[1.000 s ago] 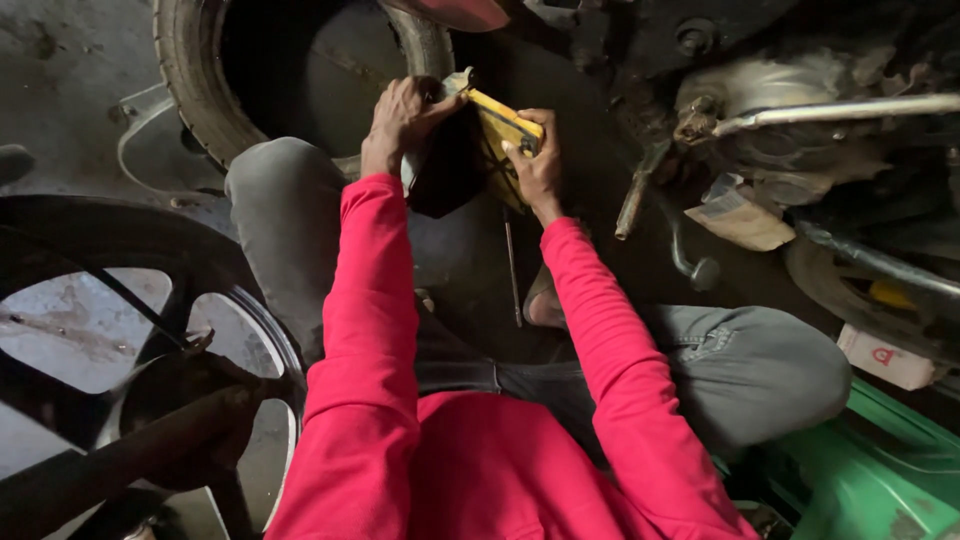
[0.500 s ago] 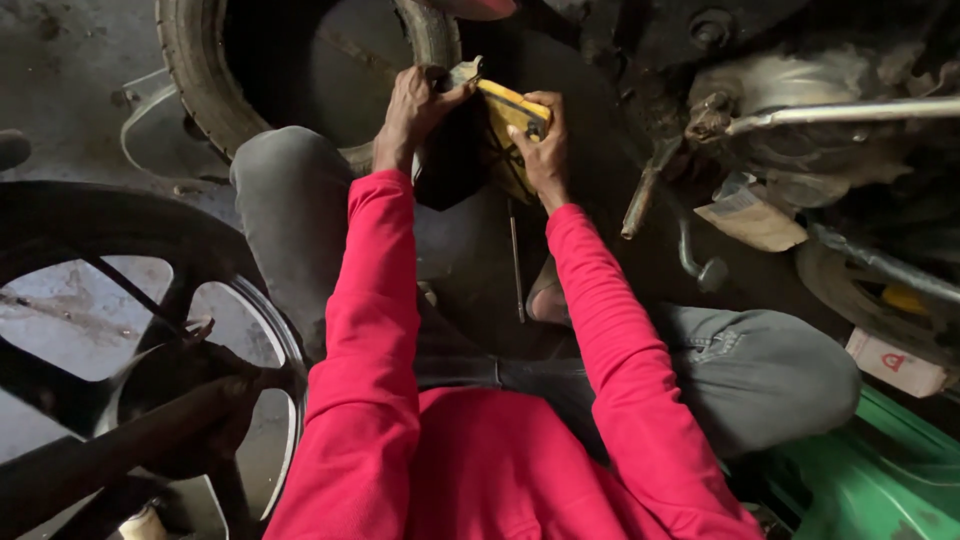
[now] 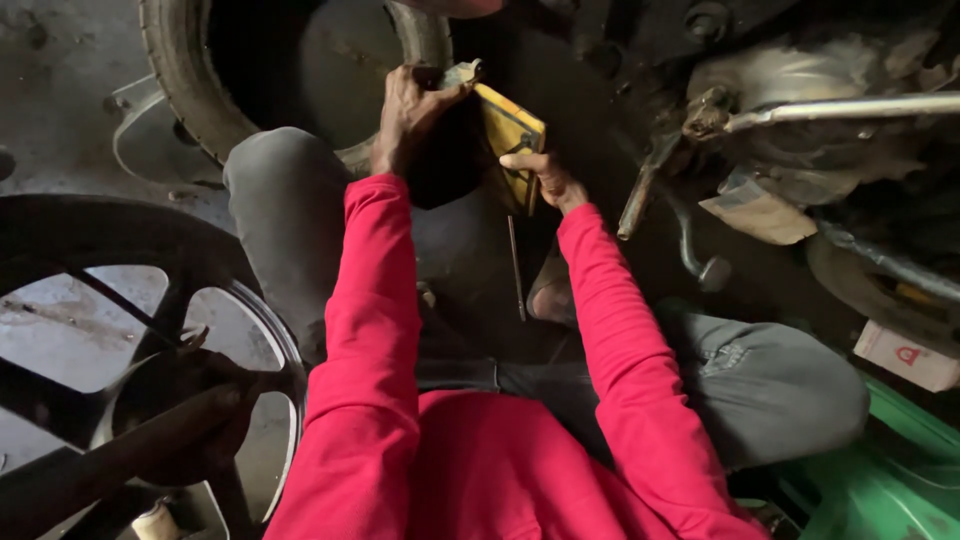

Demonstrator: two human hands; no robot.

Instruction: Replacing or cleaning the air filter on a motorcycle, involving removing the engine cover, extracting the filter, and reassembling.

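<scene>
I sit on the floor in red sleeves and grey trousers. My left hand grips the dark top edge of a black part beside a tyre. My right hand holds a flat yellow packet by its lower edge. The packet stands upright between my two hands, and its upper end touches the tip of my left hand. What the black part is stays too dark to tell.
A black spoked wheel lies at my left. A thin metal rod lies on the floor between my knees. A motorcycle's engine and chrome pipe fill the upper right. A green panel sits at the lower right.
The yellow packet has turned from lying nearly flat across my hands to standing more upright. My right hand has dropped lower along it. The view has shifted slightly.
</scene>
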